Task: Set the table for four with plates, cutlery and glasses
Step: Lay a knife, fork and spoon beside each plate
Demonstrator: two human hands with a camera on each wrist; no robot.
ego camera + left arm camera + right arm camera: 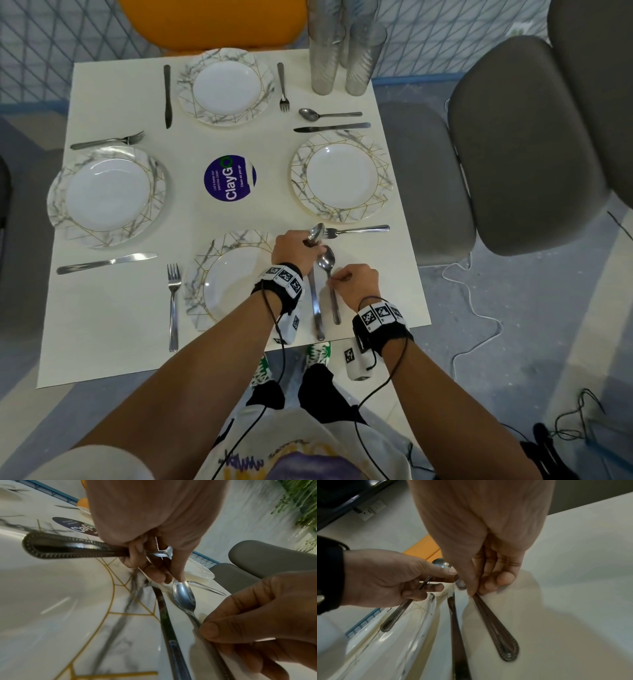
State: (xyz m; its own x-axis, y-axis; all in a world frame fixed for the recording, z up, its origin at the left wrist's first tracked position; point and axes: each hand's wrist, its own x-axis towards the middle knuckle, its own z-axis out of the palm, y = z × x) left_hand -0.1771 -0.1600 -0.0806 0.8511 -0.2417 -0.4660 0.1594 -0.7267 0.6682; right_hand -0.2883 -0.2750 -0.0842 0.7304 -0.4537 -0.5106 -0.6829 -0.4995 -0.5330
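**Spoon Placement at the Near Setting**

The right hand (356, 281) pinched the handle of a spoon (329, 274) lying flat near the table's (102, 325) near edge, just beside a knife (317, 308) and the near plate (226, 284). The left hand (294, 250) curled around a second spoon (72, 547), held above that plate's rim. Three more plates lined the other edges; stacked glasses (339, 51) stood at the far right corner. Grey chairs (513, 144) flanked the right edge.

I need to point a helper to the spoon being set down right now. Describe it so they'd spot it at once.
Start at the white table and find the plate at its near edge. Just right of that plate lies a knife, and right of the knife is the spoon, bowl pointing away. It is the only spoon the right hand pinches by the handle; the left hand holds another above it.
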